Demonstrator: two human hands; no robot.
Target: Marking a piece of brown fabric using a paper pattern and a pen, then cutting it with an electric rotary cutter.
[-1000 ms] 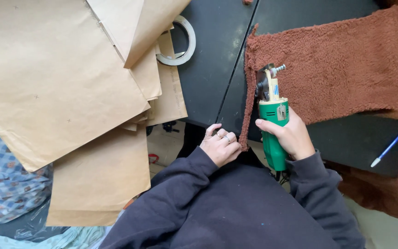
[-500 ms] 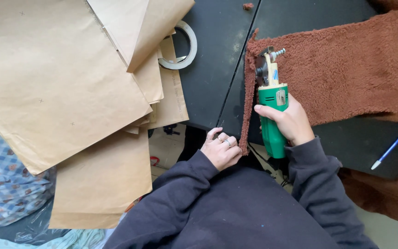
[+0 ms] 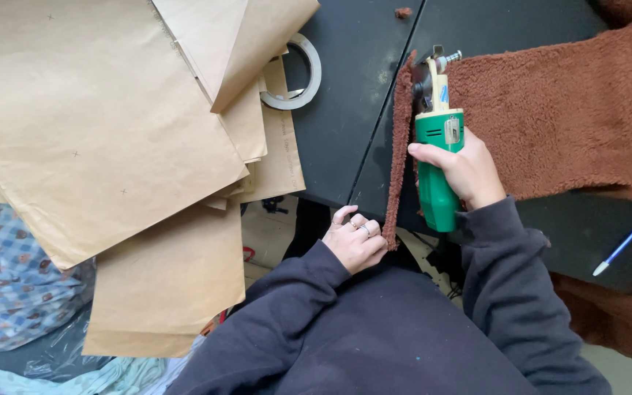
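While my right hand [image 3: 466, 172] wraps its fingers tight round the green rotary cutter [image 3: 435, 146], my left hand [image 3: 356, 241] pinches the trimmed strip [image 3: 398, 139] at its lower end – cutter blade at the rust-brown fleece [image 3: 565, 110] edge, on the black table [image 3: 338, 110] beside brown paper patterns [image 3: 104, 124]

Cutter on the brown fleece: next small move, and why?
Probably push the cutter a bit further to the fleece's far edge. Its blade sits just short of that edge, the strip hangs nearly freed, the left hand pinches its near end, and the right hand grips the cutter.
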